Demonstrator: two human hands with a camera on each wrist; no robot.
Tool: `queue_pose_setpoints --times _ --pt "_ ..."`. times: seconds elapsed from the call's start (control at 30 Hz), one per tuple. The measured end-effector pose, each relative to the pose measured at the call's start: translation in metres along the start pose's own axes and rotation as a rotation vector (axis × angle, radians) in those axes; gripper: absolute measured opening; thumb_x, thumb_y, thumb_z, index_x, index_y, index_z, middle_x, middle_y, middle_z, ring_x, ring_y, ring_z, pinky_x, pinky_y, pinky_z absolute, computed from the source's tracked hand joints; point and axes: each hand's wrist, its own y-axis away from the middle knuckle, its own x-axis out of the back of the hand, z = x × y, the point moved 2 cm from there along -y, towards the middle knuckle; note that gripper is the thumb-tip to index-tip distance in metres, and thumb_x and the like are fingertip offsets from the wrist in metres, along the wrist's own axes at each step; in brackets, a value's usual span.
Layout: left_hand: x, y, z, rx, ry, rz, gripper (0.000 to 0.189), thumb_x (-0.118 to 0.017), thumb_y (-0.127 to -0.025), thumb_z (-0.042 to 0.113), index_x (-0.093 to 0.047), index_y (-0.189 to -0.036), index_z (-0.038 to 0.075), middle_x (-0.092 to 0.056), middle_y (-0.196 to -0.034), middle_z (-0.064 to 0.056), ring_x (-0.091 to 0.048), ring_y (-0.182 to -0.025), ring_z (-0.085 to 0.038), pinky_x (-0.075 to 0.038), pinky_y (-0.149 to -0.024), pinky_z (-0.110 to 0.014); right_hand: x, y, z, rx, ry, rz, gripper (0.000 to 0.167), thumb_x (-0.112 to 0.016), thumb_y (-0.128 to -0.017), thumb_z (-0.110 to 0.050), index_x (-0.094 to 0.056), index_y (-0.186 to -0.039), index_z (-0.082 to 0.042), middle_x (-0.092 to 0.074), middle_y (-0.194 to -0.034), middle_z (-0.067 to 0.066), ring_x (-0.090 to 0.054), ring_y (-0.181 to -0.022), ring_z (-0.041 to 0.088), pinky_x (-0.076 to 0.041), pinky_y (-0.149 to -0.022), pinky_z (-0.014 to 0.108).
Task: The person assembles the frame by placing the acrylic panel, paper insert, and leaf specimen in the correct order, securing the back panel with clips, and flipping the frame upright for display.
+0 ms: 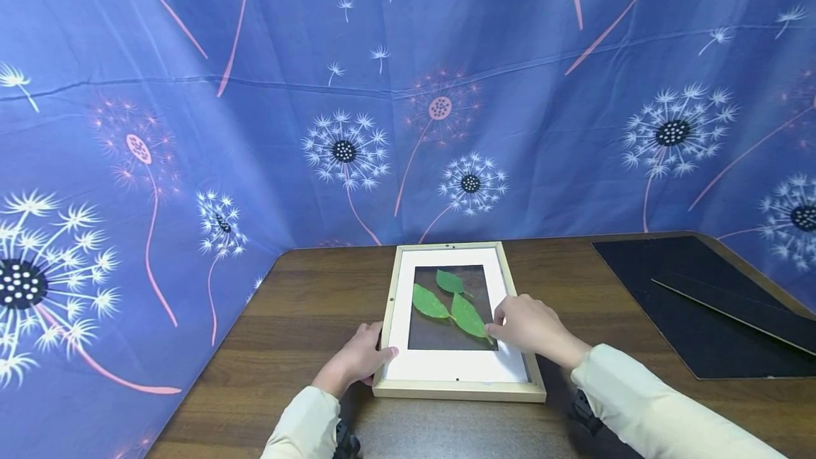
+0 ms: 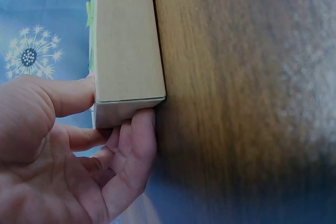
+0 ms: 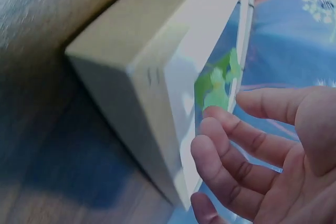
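Note:
A light wooden picture frame (image 1: 459, 391) with a white mat (image 1: 425, 367) lies on the table. Three green leaves (image 1: 467, 315) are spread over the dark rectangle within the mat. My left hand (image 1: 360, 354) grips the frame's lower left side, its thumb on the face and its fingers curled against the outer edge (image 2: 131, 40). Over the mat's right side, my right hand (image 1: 529, 324) has its fingertips at the stem end of the lower right leaf. In the right wrist view a gap shows between its thumb and index finger, beside the leaves (image 3: 216, 90).
At the right of the brown wooden table (image 1: 306, 310) lies a black board (image 1: 650, 282), with a raised dark flap (image 1: 733, 303) across it. Behind the table hangs a blue cloth (image 1: 268, 133) with a dandelion print.

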Motion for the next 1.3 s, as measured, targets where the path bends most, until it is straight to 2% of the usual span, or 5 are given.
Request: queue_pose_setpoints --times 0.37,0.87,0.97,1.13,1.3 --pt "0.000 0.001 0.002 0.008 0.017 0.002 0.057 -0.064 -0.098 0.005 -0.041 -0.147 -0.010 -0.045 -0.118 -0.028 -0.062 -0.084 -0.032 -0.060 -0.054 -0.040 0.019 0.005 0.046 -0.038 -0.078 0.017 0.019 -0.068 -0.096 -0.023 -0.076 -0.083 -0.011 -0.053 -0.063 -0.002 -0.042 -0.053 0.014 -0.031 -0.048 0.028" --pt "-0.011 -0.002 0.014 -0.004 0.024 0.015 0.053 -0.067 -0.095 0.000 -0.045 -0.141 -0.014 -0.040 -0.131 -0.038 -0.063 -0.089 -0.043 -0.059 -0.049 -0.039 0.040 0.017 0.104 -0.093 -0.066 0.040 0.025 -0.064 -0.099 -0.026 -0.075 -0.087 -0.007 -0.064 -0.070 0.000 -0.048 -0.059 0.017 -0.034 -0.052 0.032" --pt "-0.011 -0.002 0.014 -0.001 0.024 0.015 0.053 -0.067 -0.095 0.000 -0.045 -0.141 -0.013 -0.042 -0.128 -0.036 -0.063 -0.090 -0.042 -0.059 -0.049 -0.039 0.046 0.018 0.114 -0.103 -0.058 0.056 0.027 -0.063 -0.099 -0.027 -0.076 -0.090 -0.005 -0.064 -0.074 0.002 -0.049 -0.062 0.019 -0.036 -0.054 0.033" --pt "-0.010 -0.002 0.015 -0.011 0.027 0.011 0.049 -0.067 -0.094 -0.001 -0.047 -0.136 -0.015 -0.045 -0.115 -0.029 -0.063 -0.086 -0.041 -0.059 -0.048 -0.039 0.058 0.020 0.131 -0.141 -0.033 0.079 0.029 -0.064 -0.099 -0.030 -0.075 -0.095 -0.004 -0.068 -0.096 0.022 -0.061 -0.083 0.039 -0.049 -0.064 0.048" --pt "-0.009 -0.003 0.016 0.005 0.027 0.007 0.045 -0.067 -0.094 -0.001 -0.047 -0.133 -0.015 -0.043 -0.118 -0.030 -0.063 -0.086 -0.042 -0.060 -0.049 -0.040 0.071 0.026 0.152 -0.188 -0.032 0.103 0.031 -0.064 -0.099 -0.028 -0.073 -0.102 0.001 -0.065 -0.109 0.031 -0.058 -0.101 0.055 -0.049 -0.073 0.060"
